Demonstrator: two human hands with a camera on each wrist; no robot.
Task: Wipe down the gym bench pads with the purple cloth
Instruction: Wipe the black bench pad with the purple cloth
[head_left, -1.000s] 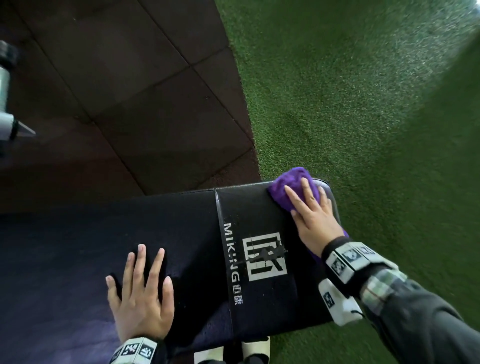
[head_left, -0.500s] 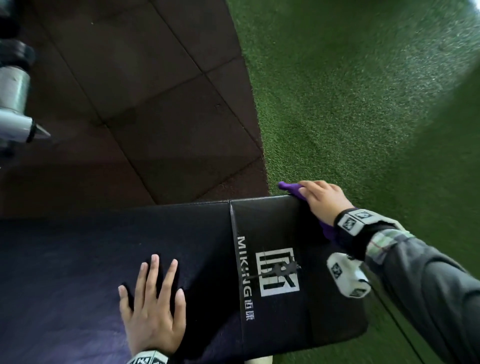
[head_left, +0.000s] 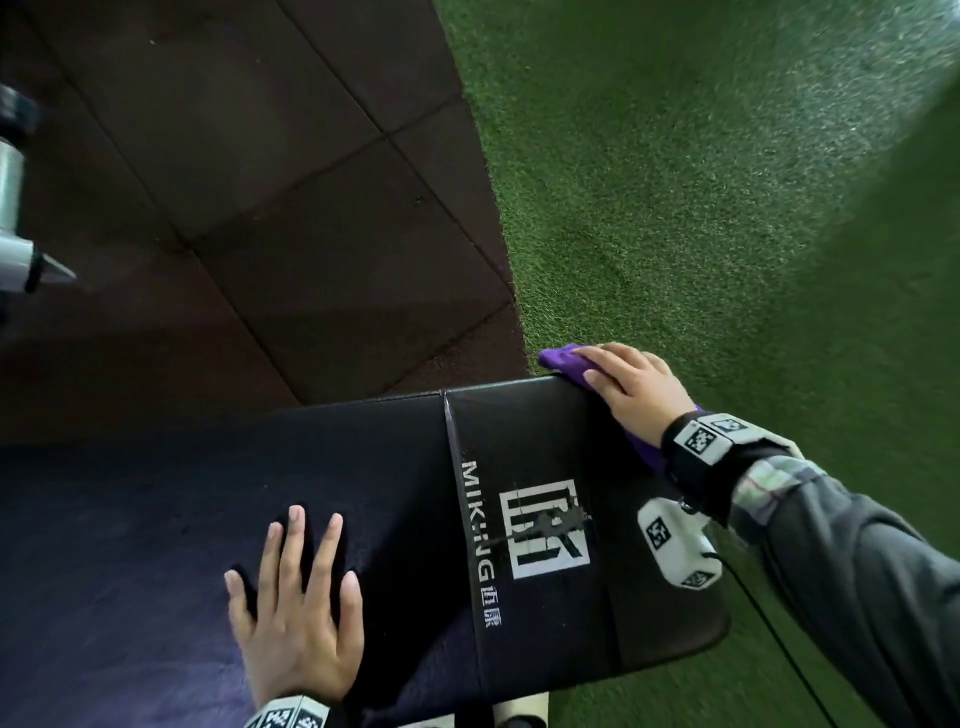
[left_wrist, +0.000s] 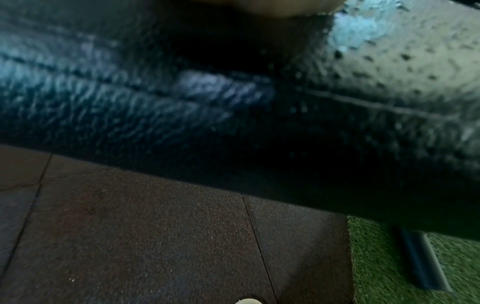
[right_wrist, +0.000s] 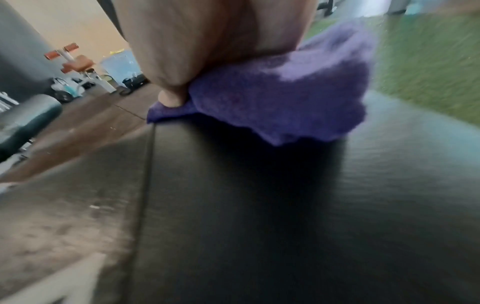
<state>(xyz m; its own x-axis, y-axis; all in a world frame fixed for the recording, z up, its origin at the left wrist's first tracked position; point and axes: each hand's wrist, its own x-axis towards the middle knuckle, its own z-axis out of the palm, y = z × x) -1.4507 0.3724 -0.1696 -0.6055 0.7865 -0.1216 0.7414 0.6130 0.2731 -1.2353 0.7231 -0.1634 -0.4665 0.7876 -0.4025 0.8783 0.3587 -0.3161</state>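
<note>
Lots is hard to read here. The left wrist view is mostly a blurry close-up of the bench pad (left_wrist: 233, 92), with just a sliver of skin at the top edge, so no fingers are visible there. The right wrist view is smeared with motion blur; the right hand (right_wrist: 207, 41) fills the top and its fingertips are hidden behind the palm. In the head view the near end of the pad runs out of frame at the bottom left, and some metal gear (head_left: 15, 218) is cut off at the left edge, can't tell what it is.

Compared with a second ago, the right hand (head_left: 634, 389) has slid from flat on top of the pad to its far right corner, and the purple cloth (head_left: 563, 358) went with it. Back then the cloth sat bunched ahead of the fingertips on top of the pad; now only a small bit pokes out past them. The left hand (head_left: 296, 613) hasn't budged on the pad.

The cloth is pinned under the right hand at the far corner of the bench pad (head_left: 524, 441), draped over the edge. The fingers (head_left: 597, 358) lie close together and bend down over the cloth, pressing it against the corner, with a strip of purple also showing by the wrist. The left hand lies flat, fingers straight and spread, holding nothing. Green turf (head_left: 701, 182) is right beside the pad, dark floor tiles (head_left: 234, 182) beyond it.
</note>
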